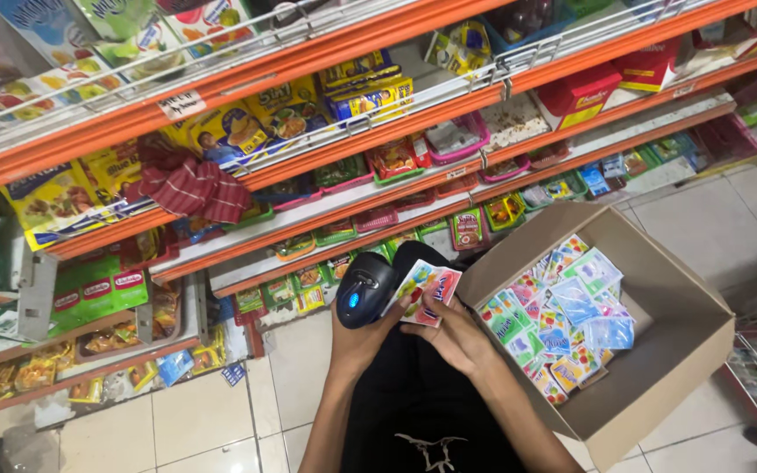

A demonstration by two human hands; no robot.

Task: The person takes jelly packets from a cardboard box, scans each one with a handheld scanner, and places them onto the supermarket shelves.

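Left hand (357, 337) wrapped tight round black handheld scanner (364, 289) (blue light glowing). Right hand (457, 337) pinching small pink-white sachet (427, 291), held just beside scanner head. Open cardboard box (685, 324) of mixed sachets close right. Orange shelves (308, 166) beyond.

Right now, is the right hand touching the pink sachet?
Touching. The head view shows the right hand with its fingers pressed on the pink sachet, beside the black barcode scanner in the left hand.
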